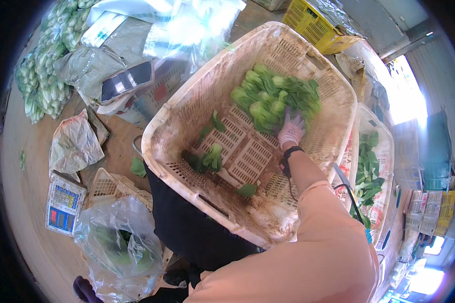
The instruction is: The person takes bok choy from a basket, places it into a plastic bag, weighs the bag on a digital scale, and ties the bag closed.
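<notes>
My right hand (291, 130), in a pale glove with purple fingers, reaches into a large, dirt-stained white plastic crate (246, 235). Its fingers are spread against the near side of a pile of pak choi (265, 91); no firm hold shows. A single small pak choi (213, 157) and several loose leaves lie apart on the slatted crate floor. At the bottom left, purple-gloved fingers, apparently my left hand (85, 289), show beside a clear plastic bag (117, 242) with greens inside. The rest of that hand is cut off by the picture's rim.
A digital scale's keypad and display (64, 204) stand at the left, near crumpled paper (76, 142). Bagged greens (47, 75) and plastic sheeting (189, 30) lie behind. A yellow crate (314, 28) stands beyond; another crate of leaves (369, 174) is at the right.
</notes>
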Demonstrator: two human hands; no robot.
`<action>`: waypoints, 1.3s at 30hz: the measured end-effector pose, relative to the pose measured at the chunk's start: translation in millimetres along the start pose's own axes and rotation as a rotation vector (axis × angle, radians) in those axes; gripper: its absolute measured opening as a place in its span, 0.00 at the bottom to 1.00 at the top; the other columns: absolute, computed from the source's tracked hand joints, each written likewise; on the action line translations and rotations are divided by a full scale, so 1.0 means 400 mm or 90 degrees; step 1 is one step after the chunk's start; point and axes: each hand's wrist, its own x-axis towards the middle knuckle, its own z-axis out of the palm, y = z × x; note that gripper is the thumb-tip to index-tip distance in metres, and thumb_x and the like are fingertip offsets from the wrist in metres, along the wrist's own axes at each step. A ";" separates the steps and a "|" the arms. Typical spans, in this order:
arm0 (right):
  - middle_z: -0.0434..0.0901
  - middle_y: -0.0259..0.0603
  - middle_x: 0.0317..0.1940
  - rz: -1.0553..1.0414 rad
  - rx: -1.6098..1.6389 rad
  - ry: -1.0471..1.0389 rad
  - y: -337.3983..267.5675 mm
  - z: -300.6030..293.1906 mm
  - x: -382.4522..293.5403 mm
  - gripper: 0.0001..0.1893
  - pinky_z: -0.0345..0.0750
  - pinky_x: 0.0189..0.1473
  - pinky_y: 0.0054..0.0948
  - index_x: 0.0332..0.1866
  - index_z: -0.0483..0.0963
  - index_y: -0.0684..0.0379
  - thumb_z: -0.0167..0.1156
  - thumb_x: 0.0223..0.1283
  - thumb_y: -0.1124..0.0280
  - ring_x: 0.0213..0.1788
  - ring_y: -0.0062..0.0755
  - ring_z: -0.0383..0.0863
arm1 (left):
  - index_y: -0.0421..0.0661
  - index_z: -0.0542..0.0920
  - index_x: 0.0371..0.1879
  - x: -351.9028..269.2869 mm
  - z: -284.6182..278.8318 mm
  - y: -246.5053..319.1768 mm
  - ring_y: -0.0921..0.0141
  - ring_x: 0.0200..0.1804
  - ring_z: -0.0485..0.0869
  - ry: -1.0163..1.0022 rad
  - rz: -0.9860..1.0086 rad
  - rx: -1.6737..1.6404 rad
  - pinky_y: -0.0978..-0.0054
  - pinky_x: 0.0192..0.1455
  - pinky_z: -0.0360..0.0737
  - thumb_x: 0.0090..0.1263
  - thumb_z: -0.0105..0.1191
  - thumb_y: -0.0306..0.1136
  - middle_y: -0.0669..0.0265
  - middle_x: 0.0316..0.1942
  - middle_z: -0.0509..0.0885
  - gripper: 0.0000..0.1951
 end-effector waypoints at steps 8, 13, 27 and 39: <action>0.75 0.51 0.62 -0.052 0.145 -0.140 0.120 -0.011 0.299 0.20 0.68 0.67 0.34 0.62 0.74 0.52 0.43 0.72 0.63 0.66 0.45 0.72 | 0.40 0.67 0.67 0.010 -0.099 -0.161 0.63 0.60 0.77 0.093 -0.041 -0.060 0.66 0.67 0.70 0.72 0.54 0.45 0.53 0.59 0.79 0.30; 0.71 0.46 0.68 -0.135 0.048 -0.268 0.161 -0.191 0.375 0.23 0.74 0.62 0.36 0.66 0.71 0.53 0.55 0.67 0.62 0.68 0.48 0.70 | 0.37 0.73 0.62 0.018 -0.081 -0.193 0.65 0.60 0.78 0.117 0.023 -0.155 0.70 0.66 0.71 0.74 0.51 0.38 0.57 0.58 0.80 0.23; 0.79 0.30 0.33 -0.183 1.420 -0.238 0.299 -0.513 0.073 0.14 0.71 0.31 0.20 0.49 0.79 0.56 0.58 0.68 0.58 0.32 0.20 0.75 | 0.41 0.81 0.52 -0.116 0.022 -0.088 0.74 0.41 0.78 0.067 0.111 -0.221 0.76 0.47 0.72 0.75 0.53 0.42 0.68 0.39 0.83 0.17; 0.61 0.49 0.68 -0.147 0.184 -0.573 -0.028 0.025 0.058 0.44 0.70 0.61 0.43 0.72 0.57 0.56 0.63 0.56 0.42 0.66 0.44 0.66 | 0.36 0.80 0.51 -0.154 0.123 -0.017 0.70 0.46 0.81 -0.086 0.298 -0.128 0.71 0.53 0.77 0.76 0.49 0.30 0.61 0.42 0.85 0.13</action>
